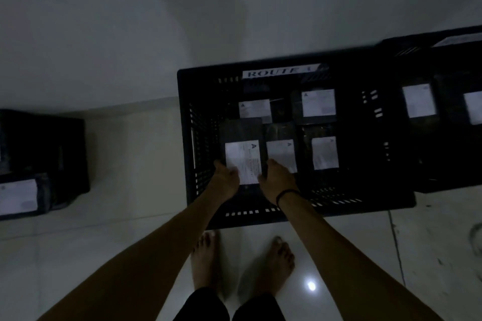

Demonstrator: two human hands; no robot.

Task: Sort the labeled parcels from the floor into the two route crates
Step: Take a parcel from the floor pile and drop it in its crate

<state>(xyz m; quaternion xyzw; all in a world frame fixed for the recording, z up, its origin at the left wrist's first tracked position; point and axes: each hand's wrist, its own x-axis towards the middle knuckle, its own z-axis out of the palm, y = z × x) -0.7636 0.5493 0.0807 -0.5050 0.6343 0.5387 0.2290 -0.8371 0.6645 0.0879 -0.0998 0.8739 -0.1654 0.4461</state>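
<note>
Inside the route crate (186, 125), left hand (225, 178) and right hand (277, 180) grip a fifth labeled parcel (243, 159), curled round its near edge; more parcels (18, 197) wait on the floor (135, 164)

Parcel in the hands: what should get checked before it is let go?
1. Left hand and right hand both hold the parcel: ok.
2. Its label reads A, like the neighbouring parcel: ok.
3. Parcel lies within the crate walls: ok.
4. What the sign says after ROUTE: cannot tell, blurred.
5. Floor parcel at the left sorted: not ok.
</note>
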